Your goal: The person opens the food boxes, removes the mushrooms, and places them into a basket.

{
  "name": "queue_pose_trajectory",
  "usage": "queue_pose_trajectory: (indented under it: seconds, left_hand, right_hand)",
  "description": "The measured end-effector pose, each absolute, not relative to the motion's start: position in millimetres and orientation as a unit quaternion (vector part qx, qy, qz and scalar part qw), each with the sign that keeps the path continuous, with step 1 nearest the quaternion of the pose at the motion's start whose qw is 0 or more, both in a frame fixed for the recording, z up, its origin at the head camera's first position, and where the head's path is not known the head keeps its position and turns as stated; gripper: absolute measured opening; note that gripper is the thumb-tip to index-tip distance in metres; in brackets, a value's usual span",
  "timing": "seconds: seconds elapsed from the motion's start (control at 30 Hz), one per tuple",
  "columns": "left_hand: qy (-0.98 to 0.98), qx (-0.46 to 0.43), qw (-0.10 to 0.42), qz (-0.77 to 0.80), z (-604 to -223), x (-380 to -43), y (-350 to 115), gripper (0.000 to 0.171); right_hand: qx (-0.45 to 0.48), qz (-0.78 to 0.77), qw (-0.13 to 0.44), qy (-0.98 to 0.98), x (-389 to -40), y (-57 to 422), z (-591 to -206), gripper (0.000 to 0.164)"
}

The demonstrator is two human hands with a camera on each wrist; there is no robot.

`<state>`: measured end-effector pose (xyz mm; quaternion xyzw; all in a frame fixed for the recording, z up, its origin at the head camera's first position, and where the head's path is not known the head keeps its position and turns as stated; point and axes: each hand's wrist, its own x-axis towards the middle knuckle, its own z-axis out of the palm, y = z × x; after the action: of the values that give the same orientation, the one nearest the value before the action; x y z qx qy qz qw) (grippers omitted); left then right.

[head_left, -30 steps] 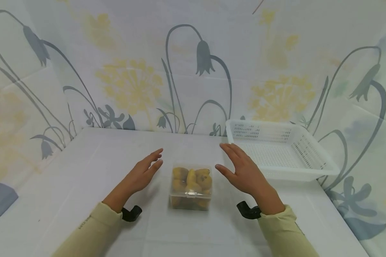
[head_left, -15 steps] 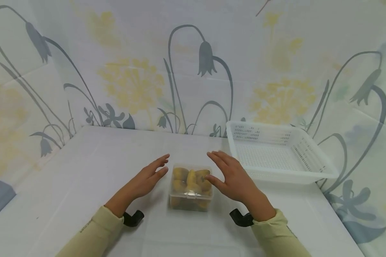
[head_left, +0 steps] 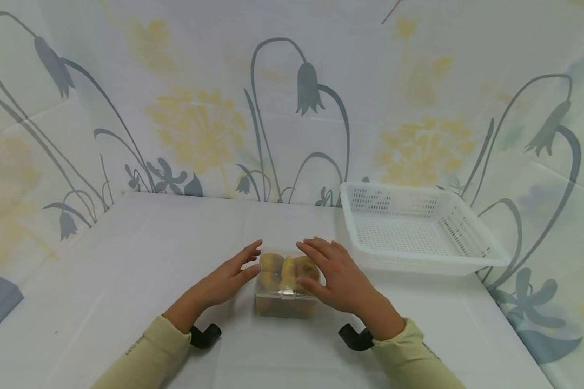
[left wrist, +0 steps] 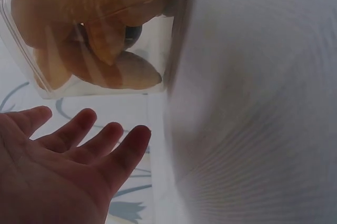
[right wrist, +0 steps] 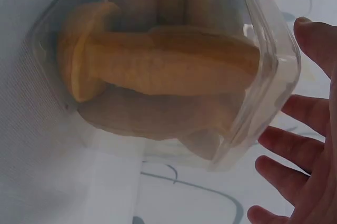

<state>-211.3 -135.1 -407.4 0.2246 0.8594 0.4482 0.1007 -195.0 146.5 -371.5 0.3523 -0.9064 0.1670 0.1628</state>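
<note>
The clear box (head_left: 279, 307), holding yellow-brown pieces (head_left: 271, 263), sits on the white table (head_left: 175, 237) between the two hands; the left hand (head_left: 225, 281), fingers spread, is just beside its left side, a gap showing; the right hand (head_left: 339, 282), fingers also spread, is at its right, contact impossible to tell.

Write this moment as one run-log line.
clear box: lidded, yellow items inside; left hand: beside box; right hand: beside box, contact unclear; white basket: at right
</note>
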Motion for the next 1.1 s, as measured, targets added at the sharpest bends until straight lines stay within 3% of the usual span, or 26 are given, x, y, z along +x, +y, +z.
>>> queue_pose_trajectory:
  seconds: [0.17, 0.5, 1.1]
  left_hand:
    - [0.844, 0.235, 0.136, 0.462, -411.3, -211.3, -135.3, 0.073]
    - [0.838, 0.21, 0.185, 0.468, -414.1, -209.2, -133.3, 0.115]
    - [0.837, 0.206, 0.148, 0.485, -421.8, -205.7, -117.0, 0.129]
  right_hand:
    - [0.358, 0.154, 0.153, -0.908, -193.0, 140.6, -378.0, 0.065]
    - [0.375, 0.146, 0.168, -0.9, -190.0, 134.3, -382.8, 0.068]
    - [0.406, 0.124, 0.178, -0.888, -186.2, 127.8, -389.7, 0.075]
